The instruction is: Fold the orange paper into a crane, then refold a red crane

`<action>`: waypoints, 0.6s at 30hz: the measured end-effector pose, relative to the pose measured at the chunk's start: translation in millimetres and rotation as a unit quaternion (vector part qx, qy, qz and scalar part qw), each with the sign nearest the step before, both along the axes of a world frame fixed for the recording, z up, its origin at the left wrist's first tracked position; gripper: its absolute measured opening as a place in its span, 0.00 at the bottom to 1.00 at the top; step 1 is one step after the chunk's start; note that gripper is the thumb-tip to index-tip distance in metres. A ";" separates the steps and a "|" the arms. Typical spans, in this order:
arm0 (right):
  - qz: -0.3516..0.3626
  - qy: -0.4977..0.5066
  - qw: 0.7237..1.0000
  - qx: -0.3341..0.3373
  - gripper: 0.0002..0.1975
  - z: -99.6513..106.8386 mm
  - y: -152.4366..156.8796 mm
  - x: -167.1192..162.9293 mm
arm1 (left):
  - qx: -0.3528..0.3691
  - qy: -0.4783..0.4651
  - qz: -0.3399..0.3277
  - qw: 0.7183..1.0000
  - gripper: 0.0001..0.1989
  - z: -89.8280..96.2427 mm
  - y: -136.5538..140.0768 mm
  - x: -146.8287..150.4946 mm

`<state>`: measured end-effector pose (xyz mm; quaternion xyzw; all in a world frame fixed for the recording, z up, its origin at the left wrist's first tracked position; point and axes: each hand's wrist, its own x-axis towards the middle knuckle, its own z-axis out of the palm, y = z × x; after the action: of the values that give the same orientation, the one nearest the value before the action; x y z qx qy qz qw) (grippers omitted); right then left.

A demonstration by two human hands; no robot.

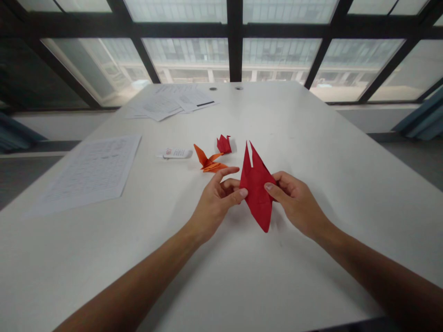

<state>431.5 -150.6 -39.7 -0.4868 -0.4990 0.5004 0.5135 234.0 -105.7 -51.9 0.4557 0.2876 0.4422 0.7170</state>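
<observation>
the left hand (219,198) and right hand (294,196) pinch the sides of a red folded paper (258,191), over the table (221,290) between its left and right edges. both arms (159,263) slant in from the near edge.

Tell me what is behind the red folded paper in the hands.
Some fingers of the left hand and right hand go behind the red folded paper, their tips covered. White table shows through its top gap; the rest is hidden.

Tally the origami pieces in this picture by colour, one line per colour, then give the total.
Red: 2 (large folded paper, small red paper crane)
Orange: 1 (orange paper crane)
Total: 3
</observation>
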 end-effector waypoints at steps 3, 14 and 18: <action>-0.008 0.013 1.000 0.017 0.14 -1.2 -0.1 -0.5 | 0.024 0.028 0.023 0.999 0.21 -1.5 1.2 0.3; -0.017 -0.279 0.943 0.179 0.18 -8.8 -2.7 4.7 | 0.200 0.264 0.093 0.939 0.19 0.6 -5.8 -0.2; -0.021 -0.301 0.933 0.195 0.18 -7.0 -0.7 5.7 | 0.248 0.299 0.107 0.915 0.19 -0.3 -6.4 0.1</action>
<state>437.2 -151.3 -46.7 -0.5148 -0.7077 0.2123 0.4347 234.1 -112.1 -52.2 0.6963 0.4165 0.4163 0.4104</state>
